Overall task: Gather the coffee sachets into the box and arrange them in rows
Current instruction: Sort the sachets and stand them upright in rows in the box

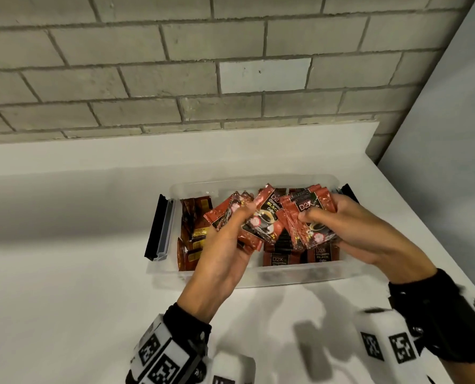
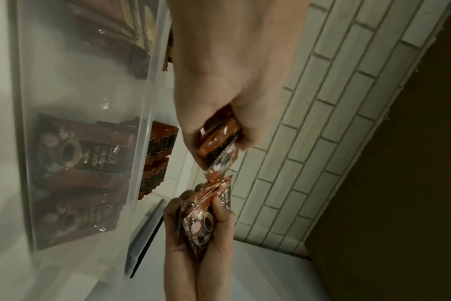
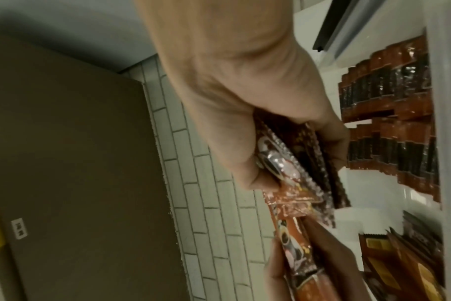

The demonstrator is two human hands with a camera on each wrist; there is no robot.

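The coffee sachets are flat, glossy foil packets in red-brown with a black panel, a printed coffee cup and the lettering "D2X Black Coffee"; their edges are crimped and the foil catches the light. The left hand [image 1: 225, 253] grips a loose fan of these sachets [image 1: 232, 217], fingers curled round them, above the middle of the box. The right hand [image 1: 349, 231] clasps a thicker, tidier stack of sachets [image 1: 305, 217], thumb on the printed front, fingers behind, over the right half of the box. The two bundles touch each other between the hands.

Below them sits the clear plastic box [image 1: 286, 275], rectangular with rounded corners and slightly frosted walls, on a smooth white counter [image 1: 64, 273]. Inside, along the near wall on the right, red sachets [image 1: 279, 259] stand upright in rows. At the left end lie darker brown sachets with gold labels [image 1: 196, 231], leaning unevenly. A black latch handle [image 1: 158, 228] is hinged outward on the left side of the box. Behind the counter rises a rough grey brick wall [image 1: 175, 65].
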